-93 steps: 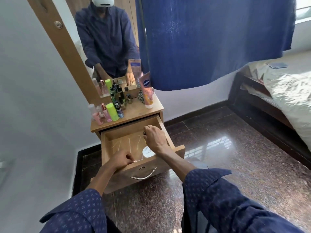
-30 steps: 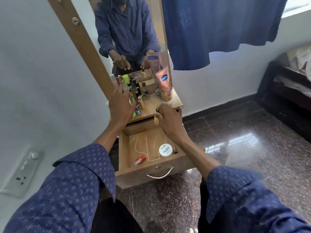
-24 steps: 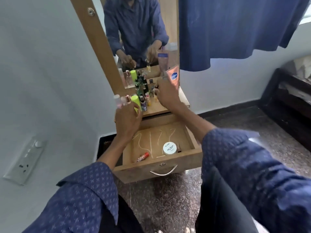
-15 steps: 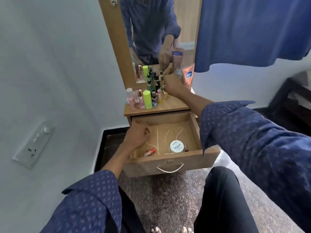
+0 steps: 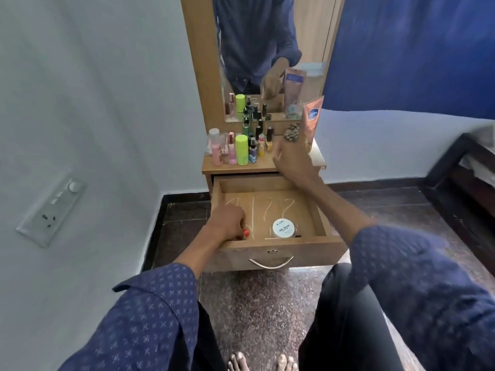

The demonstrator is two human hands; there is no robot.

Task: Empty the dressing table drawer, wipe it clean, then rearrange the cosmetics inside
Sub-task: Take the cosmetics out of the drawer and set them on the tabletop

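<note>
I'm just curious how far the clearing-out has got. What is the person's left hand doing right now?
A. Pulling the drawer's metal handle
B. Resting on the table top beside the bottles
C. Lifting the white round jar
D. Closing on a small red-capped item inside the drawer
D: the left hand is down inside the open drawer, fingers curled around the small red-capped item, apart from the white round jar.

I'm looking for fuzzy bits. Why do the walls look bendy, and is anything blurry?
Head view: the wide-angle lens bows the wall and mirror frame near the edges; the right hand over the tabletop is smeared, probably by motion; the white jar in the drawer looks sharp, its lid faintly shiny.
</note>
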